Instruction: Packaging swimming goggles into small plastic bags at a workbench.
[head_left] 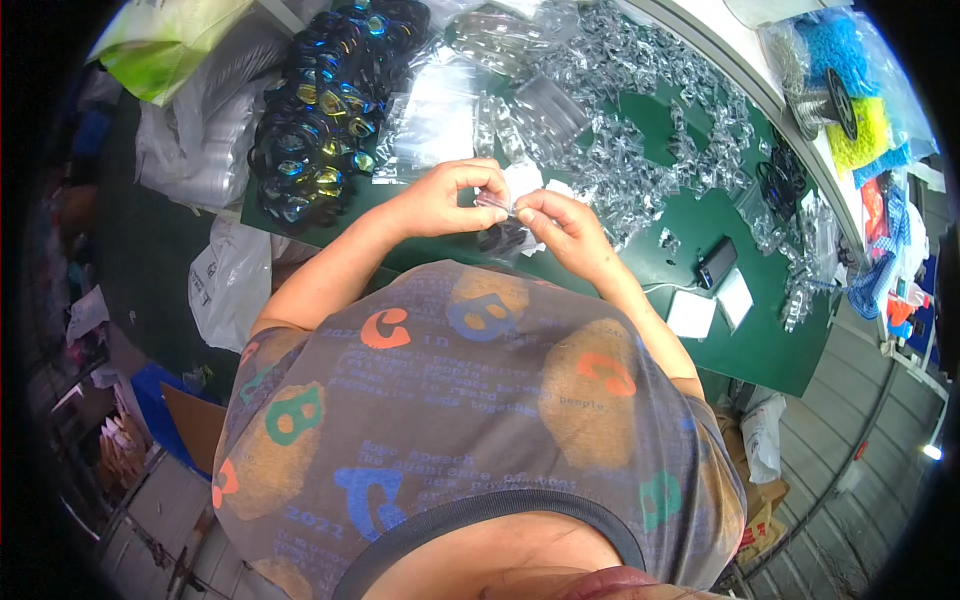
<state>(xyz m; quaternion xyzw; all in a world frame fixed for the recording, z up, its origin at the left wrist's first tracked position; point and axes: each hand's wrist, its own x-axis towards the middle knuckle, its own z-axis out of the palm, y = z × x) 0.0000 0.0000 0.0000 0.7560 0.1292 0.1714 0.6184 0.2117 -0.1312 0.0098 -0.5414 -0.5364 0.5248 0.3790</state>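
My left hand (453, 197) is closed in a pinch, thumb against fingers, on a small clear plastic piece (493, 203). From the other side my right hand (566, 224) pinches the edge of the same piece, so the fingertips of both hands nearly meet. Just under the hands lies something dark and shiny (503, 238), partly hidden by them, and I cannot make out its kind. White paper scraps (523, 180) sit right behind the fingers. A stack of flat clear plastic bags (428, 135) lies beyond my left hand.
A heap of dark goggles-like items with shiny lenses (325, 110) covers the table's left. Many loose clear plastic pieces (625, 160) spread over the green table (640, 275). A black power bank (716, 262) and white cards (692, 314) lie at right. A wire spool (838, 105) stands farther right.
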